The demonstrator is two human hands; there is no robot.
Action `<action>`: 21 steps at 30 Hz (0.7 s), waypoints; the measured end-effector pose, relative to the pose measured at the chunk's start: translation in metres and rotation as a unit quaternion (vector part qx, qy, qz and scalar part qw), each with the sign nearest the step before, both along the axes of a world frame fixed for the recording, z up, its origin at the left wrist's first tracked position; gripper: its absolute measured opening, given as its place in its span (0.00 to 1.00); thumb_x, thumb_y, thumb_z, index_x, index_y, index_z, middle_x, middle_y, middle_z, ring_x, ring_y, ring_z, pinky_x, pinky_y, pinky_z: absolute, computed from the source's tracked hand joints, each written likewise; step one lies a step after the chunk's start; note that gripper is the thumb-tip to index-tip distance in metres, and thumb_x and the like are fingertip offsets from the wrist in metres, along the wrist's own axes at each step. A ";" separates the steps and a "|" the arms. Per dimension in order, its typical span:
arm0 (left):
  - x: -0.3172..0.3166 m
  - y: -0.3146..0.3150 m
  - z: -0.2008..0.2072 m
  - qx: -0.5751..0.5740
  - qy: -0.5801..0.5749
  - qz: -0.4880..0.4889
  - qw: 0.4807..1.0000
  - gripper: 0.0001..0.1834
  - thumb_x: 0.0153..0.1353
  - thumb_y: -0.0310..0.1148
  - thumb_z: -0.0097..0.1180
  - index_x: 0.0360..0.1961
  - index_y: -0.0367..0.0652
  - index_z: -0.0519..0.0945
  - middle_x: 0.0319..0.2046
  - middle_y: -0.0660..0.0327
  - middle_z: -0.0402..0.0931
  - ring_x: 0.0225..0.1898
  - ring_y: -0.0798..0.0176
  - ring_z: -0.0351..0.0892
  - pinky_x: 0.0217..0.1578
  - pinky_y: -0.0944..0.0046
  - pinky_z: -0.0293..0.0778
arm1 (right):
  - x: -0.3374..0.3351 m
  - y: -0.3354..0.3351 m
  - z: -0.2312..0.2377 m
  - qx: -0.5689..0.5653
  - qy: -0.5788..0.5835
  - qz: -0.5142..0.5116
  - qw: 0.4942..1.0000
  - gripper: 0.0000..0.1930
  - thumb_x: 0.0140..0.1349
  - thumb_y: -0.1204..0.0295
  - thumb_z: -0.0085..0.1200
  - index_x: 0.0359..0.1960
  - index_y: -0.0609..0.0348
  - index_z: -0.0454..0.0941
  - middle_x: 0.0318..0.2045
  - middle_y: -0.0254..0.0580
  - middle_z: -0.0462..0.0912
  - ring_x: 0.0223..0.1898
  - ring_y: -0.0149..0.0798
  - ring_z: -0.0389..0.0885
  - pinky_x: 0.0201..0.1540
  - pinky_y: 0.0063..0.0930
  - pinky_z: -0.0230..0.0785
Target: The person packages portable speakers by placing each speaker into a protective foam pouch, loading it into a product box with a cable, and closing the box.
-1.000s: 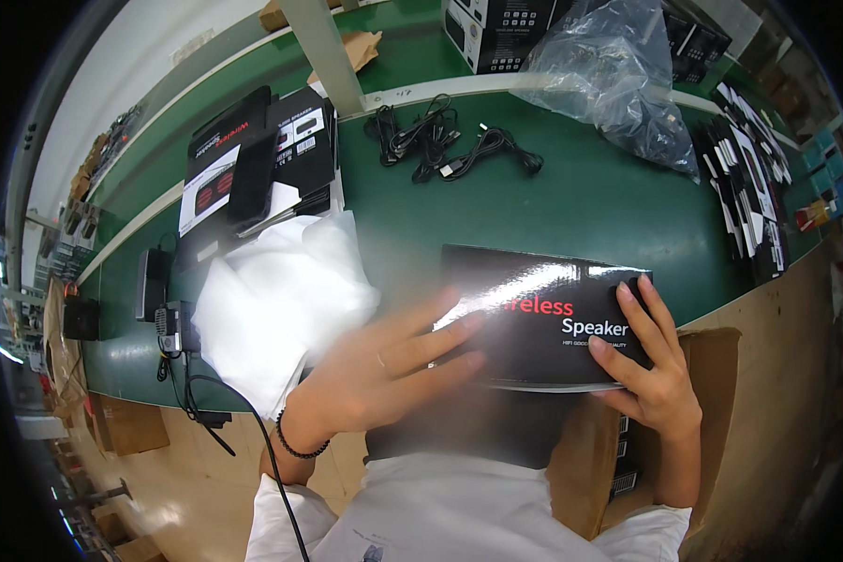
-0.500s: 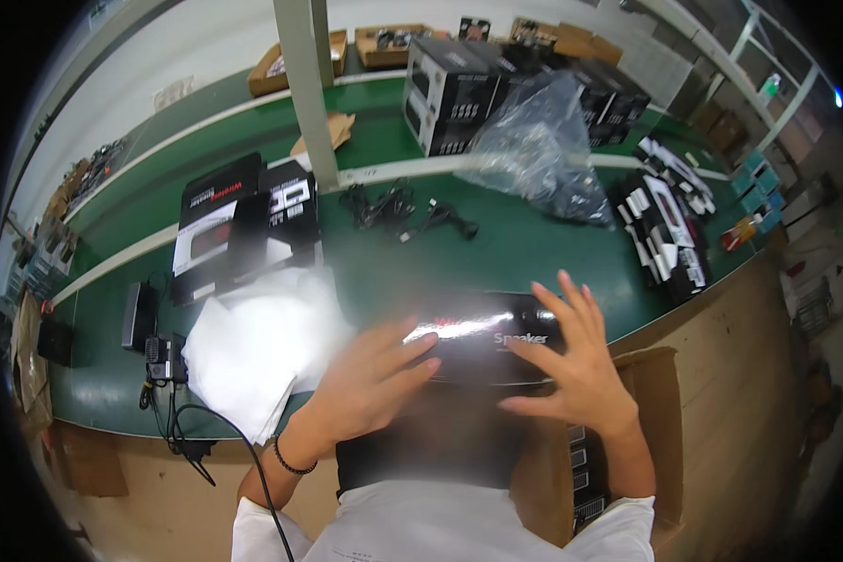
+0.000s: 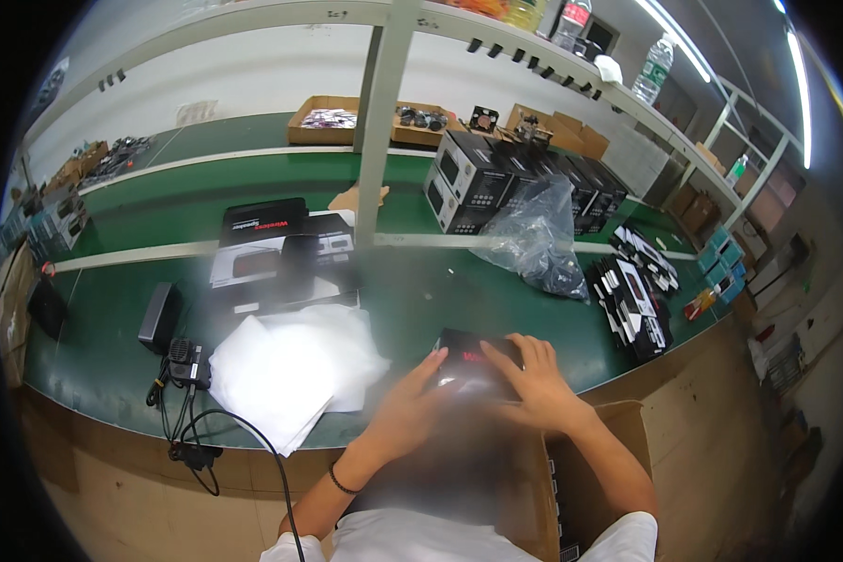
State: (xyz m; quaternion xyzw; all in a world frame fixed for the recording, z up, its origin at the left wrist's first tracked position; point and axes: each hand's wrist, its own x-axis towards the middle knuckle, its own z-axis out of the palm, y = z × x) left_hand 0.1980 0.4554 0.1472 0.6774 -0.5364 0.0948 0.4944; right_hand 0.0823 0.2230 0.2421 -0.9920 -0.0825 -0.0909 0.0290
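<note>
A glossy black speaker box (image 3: 470, 354) with red lettering is in front of me, at the near edge of the green bench. My left hand (image 3: 405, 405) presses on its left end, fingertips along the edge. From the right, my right hand (image 3: 537, 386) closes over the box, its fingers on the upper face and the thumb lower down. Together the hands grip it from both sides. A blur covers the box's lower part. Left of my hands lies a stack of white sheets (image 3: 281, 370).
Flat black-and-white cartons (image 3: 281, 248) lie behind the sheets. A small black speaker (image 3: 160, 317) and an adapter with cables (image 3: 185, 363) stand at left. Boxed speakers (image 3: 473, 183) and a clear plastic bag (image 3: 539, 244) are at back. An open carton (image 3: 618, 440) sits below right.
My view has tilted upward, showing more of the shelf. My hands have drawn closer together; the spread right fingers now close on the box, whose visible face looks narrower.
</note>
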 end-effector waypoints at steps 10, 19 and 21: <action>-0.007 0.013 -0.017 -0.075 0.180 0.093 0.976 0.33 0.61 0.16 0.53 0.69 0.34 0.63 0.65 0.45 0.68 0.60 0.47 0.74 0.53 0.56 0.76 | 0.085 -0.003 0.069 0.230 -0.130 -0.178 0.948 0.50 0.48 0.50 0.76 0.72 0.52 0.65 0.60 0.59 0.72 0.63 0.58 0.68 0.67 0.49 0.60; -0.003 0.015 -0.013 -0.032 0.105 0.100 0.989 0.31 0.56 0.13 0.51 0.63 0.33 0.69 0.58 0.45 0.74 0.55 0.45 0.77 0.50 0.56 0.78 | 0.370 -0.020 0.084 0.175 -0.116 -0.353 0.912 0.52 0.43 0.41 0.73 0.67 0.44 0.58 0.64 0.71 0.67 0.67 0.69 0.64 0.65 0.70 0.55; -0.003 0.011 -0.015 0.009 0.158 0.105 0.982 0.28 0.55 0.13 0.52 0.60 0.33 0.72 0.55 0.44 0.76 0.52 0.44 0.78 0.50 0.55 0.78 | 0.413 -0.022 0.065 0.175 -0.109 -0.373 0.905 0.51 0.44 0.39 0.72 0.67 0.44 0.62 0.65 0.71 0.66 0.69 0.70 0.60 0.67 0.70 0.49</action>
